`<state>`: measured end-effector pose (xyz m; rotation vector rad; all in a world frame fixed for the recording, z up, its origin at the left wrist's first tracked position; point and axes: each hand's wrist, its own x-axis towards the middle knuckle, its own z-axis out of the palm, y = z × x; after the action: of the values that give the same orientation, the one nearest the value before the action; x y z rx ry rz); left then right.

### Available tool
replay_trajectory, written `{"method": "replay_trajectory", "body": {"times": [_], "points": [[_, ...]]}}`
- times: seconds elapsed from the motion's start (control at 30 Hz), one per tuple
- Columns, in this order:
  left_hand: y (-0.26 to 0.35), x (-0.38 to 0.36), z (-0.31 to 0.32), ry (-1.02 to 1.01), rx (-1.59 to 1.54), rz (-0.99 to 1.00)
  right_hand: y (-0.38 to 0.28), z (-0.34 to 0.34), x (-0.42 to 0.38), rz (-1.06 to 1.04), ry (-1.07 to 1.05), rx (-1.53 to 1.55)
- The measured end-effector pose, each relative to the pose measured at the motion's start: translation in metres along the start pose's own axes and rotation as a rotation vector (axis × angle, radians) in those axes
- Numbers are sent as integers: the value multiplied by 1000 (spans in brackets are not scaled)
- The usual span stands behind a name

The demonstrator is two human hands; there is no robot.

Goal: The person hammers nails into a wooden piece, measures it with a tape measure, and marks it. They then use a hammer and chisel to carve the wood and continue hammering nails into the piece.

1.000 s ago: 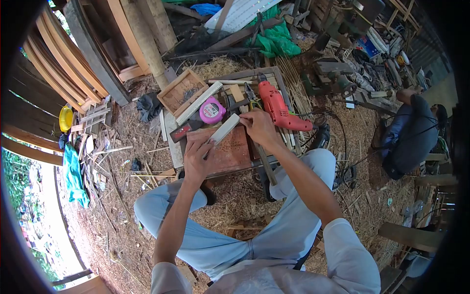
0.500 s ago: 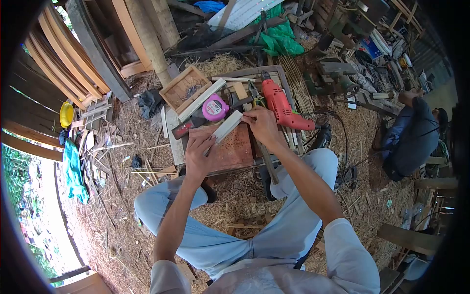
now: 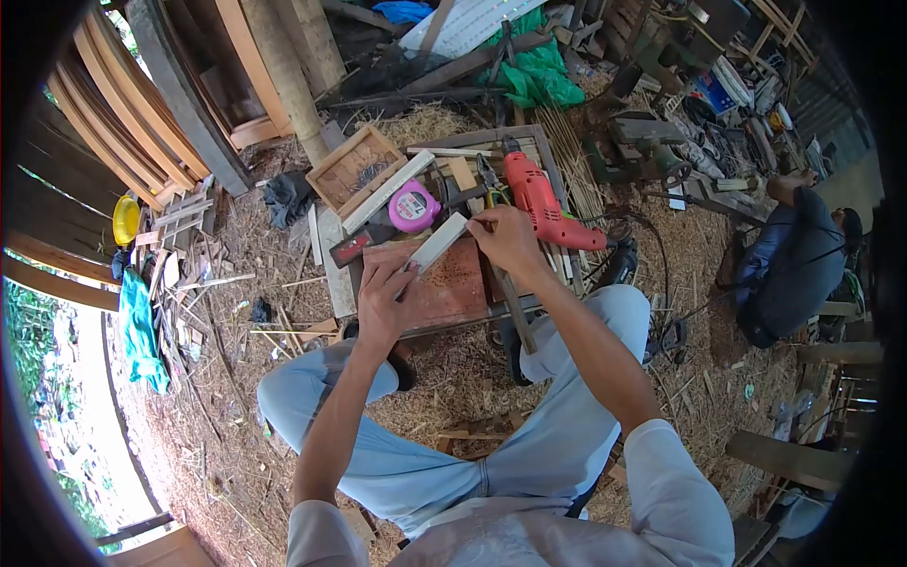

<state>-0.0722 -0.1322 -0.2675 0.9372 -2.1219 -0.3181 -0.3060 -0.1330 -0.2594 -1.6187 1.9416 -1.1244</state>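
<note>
Over the board (image 3: 458,291), near the tape (image 3: 413,207), the strip (image 3: 438,243) is gripped by the left hand (image 3: 385,298). The right hand (image 3: 507,239) is placed at the strip's far end; whether anything is pinched there cannot be told.

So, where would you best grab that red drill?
Probably by the handle, coming from the person's right: the red drill lies with its handle sticking out that way, while its chuck points toward the far side. Fingers could likely wrap around that narrower part.
</note>
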Motion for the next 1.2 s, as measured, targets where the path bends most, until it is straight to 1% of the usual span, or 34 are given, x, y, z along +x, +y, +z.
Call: {"method": "replay_trajectory", "body": {"times": [0.07, 0.13, 0.27, 0.33, 0.47, 0.53, 0.57, 0.63, 0.77, 0.87, 0.93, 1.2], "points": [[0, 0, 0, -10, 3, 5, -1, 0, -1, 15, 25, 11], [1, 0, 0, -20, 10, 2, -4, -2, -2, 46, -7, 6], [3, -1, -1, -21, 32, 11, -5, -1, -1, 23, 2, 22], [3, -1, -1, -12, 45, 26, -7, -1, -1, 99, -11, 55], [-3, -2, 2, 6, 43, 38, -6, -3, -1, 97, -22, 80], [-3, -2, 2, 1, 38, 27, -5, -7, -1, -9, -61, 123], [-3, -2, 2, 3, 37, 25, -2, -5, 0, -10, -63, 120], [-4, -2, 2, -5, 36, 36, 4, 0, -1, -87, -21, -55], [-4, -1, 1, -4, 28, 42, 5, 4, -2, -99, 13, -72], [-4, -2, 1, -9, 18, 39, 6, 3, -2, -124, 23, -30], [-4, -1, 1, -17, 9, 17, 3, 0, -2, -49, -37, -34], [-1, 0, 1, 3, 1, 15, 2, -1, 2, -47, -29, -35]]}}
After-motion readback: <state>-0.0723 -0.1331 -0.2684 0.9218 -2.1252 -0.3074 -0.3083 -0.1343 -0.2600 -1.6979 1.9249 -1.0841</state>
